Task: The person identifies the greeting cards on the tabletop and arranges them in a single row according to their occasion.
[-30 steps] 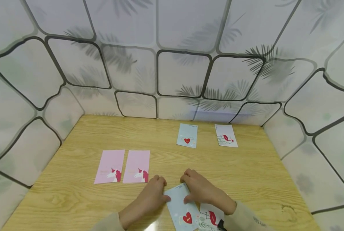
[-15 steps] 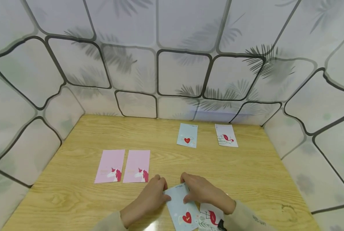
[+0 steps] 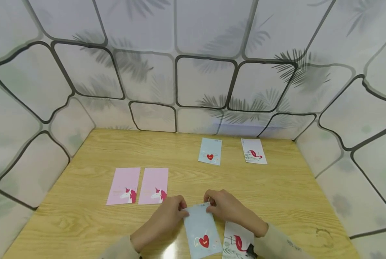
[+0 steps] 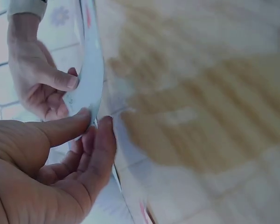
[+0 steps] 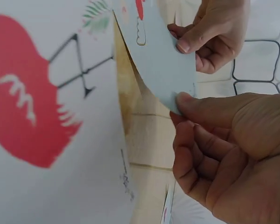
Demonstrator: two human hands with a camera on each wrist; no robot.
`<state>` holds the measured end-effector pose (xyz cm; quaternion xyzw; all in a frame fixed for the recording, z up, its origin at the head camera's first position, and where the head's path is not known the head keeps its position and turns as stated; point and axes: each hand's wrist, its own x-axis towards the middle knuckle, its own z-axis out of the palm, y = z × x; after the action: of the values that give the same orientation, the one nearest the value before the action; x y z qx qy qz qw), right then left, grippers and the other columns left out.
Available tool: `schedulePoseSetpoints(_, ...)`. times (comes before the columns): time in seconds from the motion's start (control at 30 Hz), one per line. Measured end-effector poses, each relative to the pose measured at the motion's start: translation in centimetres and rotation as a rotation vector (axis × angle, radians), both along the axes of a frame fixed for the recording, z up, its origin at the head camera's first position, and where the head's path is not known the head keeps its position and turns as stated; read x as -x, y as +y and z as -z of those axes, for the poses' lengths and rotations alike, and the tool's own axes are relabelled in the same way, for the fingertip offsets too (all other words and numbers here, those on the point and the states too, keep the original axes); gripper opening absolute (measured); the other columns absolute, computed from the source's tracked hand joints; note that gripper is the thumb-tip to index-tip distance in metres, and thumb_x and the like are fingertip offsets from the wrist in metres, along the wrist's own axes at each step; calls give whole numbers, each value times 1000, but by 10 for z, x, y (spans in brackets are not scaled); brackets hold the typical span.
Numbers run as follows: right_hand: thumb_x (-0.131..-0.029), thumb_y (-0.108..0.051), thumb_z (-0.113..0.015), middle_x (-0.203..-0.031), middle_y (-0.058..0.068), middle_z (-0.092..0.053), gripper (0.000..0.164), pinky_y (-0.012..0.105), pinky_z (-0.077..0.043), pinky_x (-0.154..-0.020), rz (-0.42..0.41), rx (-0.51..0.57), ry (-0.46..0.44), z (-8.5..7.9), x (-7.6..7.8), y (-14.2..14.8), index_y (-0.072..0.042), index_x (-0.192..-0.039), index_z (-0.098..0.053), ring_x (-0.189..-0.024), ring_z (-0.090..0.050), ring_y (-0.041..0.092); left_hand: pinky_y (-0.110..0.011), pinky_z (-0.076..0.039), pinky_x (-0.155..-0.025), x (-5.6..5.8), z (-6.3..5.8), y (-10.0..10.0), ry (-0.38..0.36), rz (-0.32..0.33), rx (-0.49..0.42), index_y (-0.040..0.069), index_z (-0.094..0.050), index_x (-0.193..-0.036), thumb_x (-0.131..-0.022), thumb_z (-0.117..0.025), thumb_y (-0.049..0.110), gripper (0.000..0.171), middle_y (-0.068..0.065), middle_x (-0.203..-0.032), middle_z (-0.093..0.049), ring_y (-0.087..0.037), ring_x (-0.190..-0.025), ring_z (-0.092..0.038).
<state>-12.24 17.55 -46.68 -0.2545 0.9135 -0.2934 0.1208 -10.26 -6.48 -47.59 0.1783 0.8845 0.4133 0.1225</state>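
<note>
A pale blue card with a red winged heart (image 3: pixel 201 226) lies between my two hands at the front of the table. My left hand (image 3: pixel 169 213) pinches its far left corner between thumb and fingers. At the far right corner my right hand (image 3: pixel 226 205) pinches it the same way. Both wrist views show the card's top edge lifted and slightly bent, thumbs on the printed face. Beside it, under my right forearm, is a white card with a red flamingo (image 3: pixel 236 240), partly hidden by the sleeve; it looms large in the right wrist view.
Two pink unicorn cards (image 3: pixel 123 185) lie side by side on the left of the wooden table (image 3: pixel 92 223). Toward the back are another blue heart card (image 3: pixel 210 151) and another flamingo card (image 3: pixel 254 151). A patterned curtain (image 3: pixel 205 82) encloses the back and sides.
Both hands have shifted to pinch the blue card's far corners. Its far edge is raised and the card has turned straighter. More of the near flamingo card shows.
</note>
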Motion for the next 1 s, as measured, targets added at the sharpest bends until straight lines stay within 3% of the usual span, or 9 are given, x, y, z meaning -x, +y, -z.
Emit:
schedulePoseSetpoints(0.23, -94, -11, -77, -76, -6, -64, 7, 21, -46, -58, 90, 206, -54, -9, 12, 7, -11, -97, -71, -65, -53, 5, -22, -52, -58, 17, -18, -7, 70, -73, -138, 4, -66, -90, -93, -75, 2, 9, 2, -78, -61, -9, -66, -57)
schedulePoseSetpoints(0.4, -95, -13, -76, -75, 9, -70, 11, 22, -46, -55, 168, 326, -81, -20, 22, 7, -6, -101, -71, -60, -57, 12, -22, -55, -58, 32, -40, -7, 123, -149, -197, 2, -69, -91, -92, -76, -1, 8, 1, -78, -63, -10, -65, -60)
schedulePoseSetpoints(0.5, -94, -14, -77, -73, 10, -69, 16, 23, -47, -55, 205, 368, -77, -30, 30, 6, -3, -103, -71, -60, -59, 19, -23, -56, -59, 42, -54, -6, 137, -185, -217, 3, -71, -93, -92, -76, 0, 6, 0, -79, -66, -12, -67, -63)
schedulePoseSetpoints(0.63, -93, -14, -78, -69, 8, -67, 17, 23, -41, -52, 259, 430, -71, -42, 39, 3, -2, -102, -71, -61, -60, 25, -29, -59, -63, 54, -68, -7, 119, -205, -255, 3, -72, -96, -92, -76, 1, 5, -2, -82, -68, -21, -71, -68)
schedulePoseSetpoints(0.77, -92, -13, -79, -67, 14, -66, 14, 23, -40, -51, 299, 482, -39, -50, 48, 2, -2, -98, -72, -60, -59, 19, -29, -60, -65, 67, -78, -9, 74, -208, -271, 2, -73, -98, -93, -76, 3, 6, -3, -83, -70, -28, -76, -71)
schedulePoseSetpoints(0.9, -92, -12, -79, -65, 7, -66, 15, 24, -48, -54, 319, 508, -6, -55, 56, 0, -1, -99, -72, -59, -60, 21, -29, -59, -66, 79, -88, -10, 58, -210, -266, 2, -74, -99, -94, -76, 5, 6, -5, -83, -71, -27, -76, -71)
schedulePoseSetpoints(1.0, -93, -14, -79, -64, -1, -65, 17, 25, -45, -52, 330, 518, 2, -57, 62, -2, 0, -102, -72, -60, -60, 25, -30, -59, -67, 87, -93, -11, 59, -213, -258, 2, -75, -100, -94, -76, 6, 7, -5, -83, -71, -24, -74, -70)
